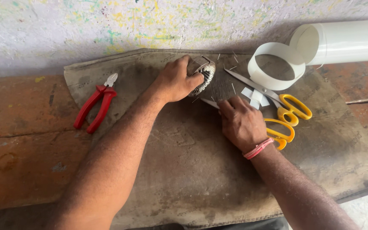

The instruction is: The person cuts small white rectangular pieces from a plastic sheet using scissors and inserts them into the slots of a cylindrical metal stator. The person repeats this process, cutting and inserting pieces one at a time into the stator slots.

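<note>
My left hand [176, 80] grips a round metal stator core [204, 76] with white slot liners, holding it on its side on a grey cloth mat [192, 170]. My right hand [240, 122] rests knuckles-up on the mat just right of it, fingers curled down near small white paper strips [255, 97]; what the fingertips pinch is hidden. A pink thread band [258, 149] circles that wrist. Yellow-handled scissors [287, 116] lie open beside the right hand, blades pointing toward the core.
Red-handled cutting pliers [97, 106] lie at the mat's left edge on a rusty brown bench [18, 140]. A white paper ring [276, 66] and a white roll [346, 41] sit at the back right. A paint-flecked wall [107, 25] stands behind.
</note>
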